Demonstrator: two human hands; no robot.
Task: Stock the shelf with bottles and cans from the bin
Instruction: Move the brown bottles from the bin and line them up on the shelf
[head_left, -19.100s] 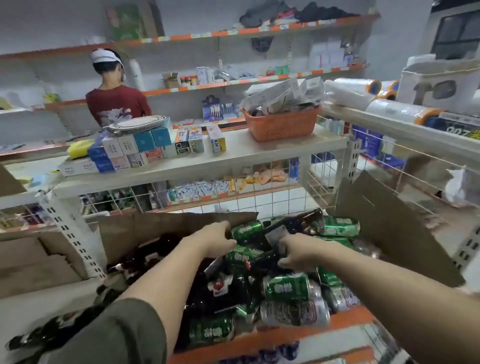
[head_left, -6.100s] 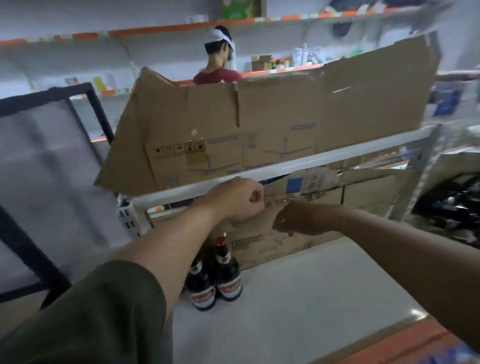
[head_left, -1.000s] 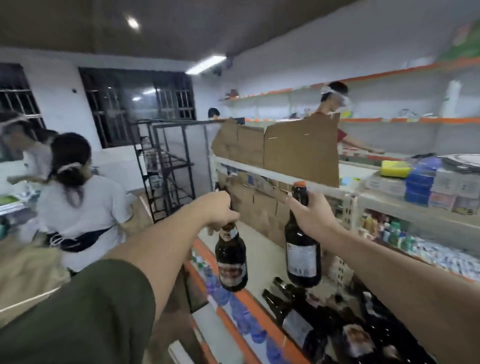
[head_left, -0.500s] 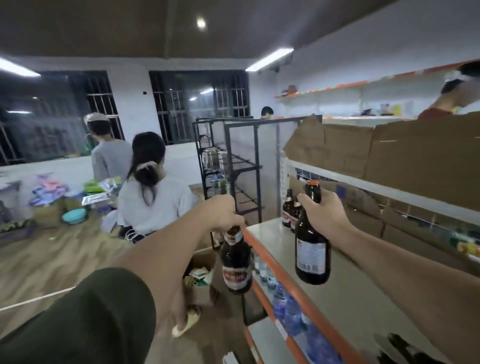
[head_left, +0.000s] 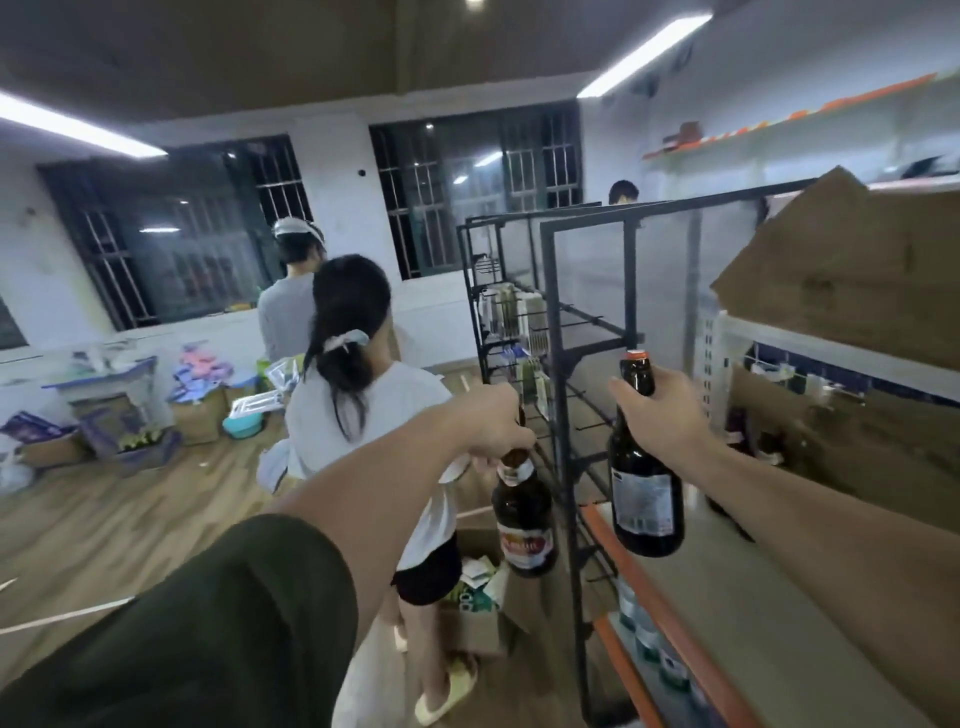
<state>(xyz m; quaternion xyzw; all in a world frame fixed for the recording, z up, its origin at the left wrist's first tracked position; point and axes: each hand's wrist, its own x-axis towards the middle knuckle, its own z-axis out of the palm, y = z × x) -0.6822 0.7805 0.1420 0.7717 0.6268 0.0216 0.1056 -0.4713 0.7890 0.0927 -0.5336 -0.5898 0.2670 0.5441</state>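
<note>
My left hand (head_left: 496, 428) grips the neck of a dark brown bottle (head_left: 523, 525) with a red and white label; it hangs upright beyond the shelf's left end. My right hand (head_left: 657, 410) holds a second dark bottle (head_left: 644, 499) with an orange cap by its neck, upright above the grey shelf board (head_left: 769, 613) with the orange front edge. Dark bottles (head_left: 740, 431) stand at the shelf's far end, partly hidden behind my right arm. The bin is out of view.
A black wire rack (head_left: 561, 364) stands just past the shelf's left end, between the two bottles. A person in a white shirt (head_left: 363, 405) stands close on the left, with another behind. Cardboard (head_left: 852, 270) lines the shelf back. Water bottles (head_left: 649, 634) sit below.
My view has swung left along the shelf. Both hands still hold their bottles and have moved toward the shelf's left end; the black rack and the person are nearer.
</note>
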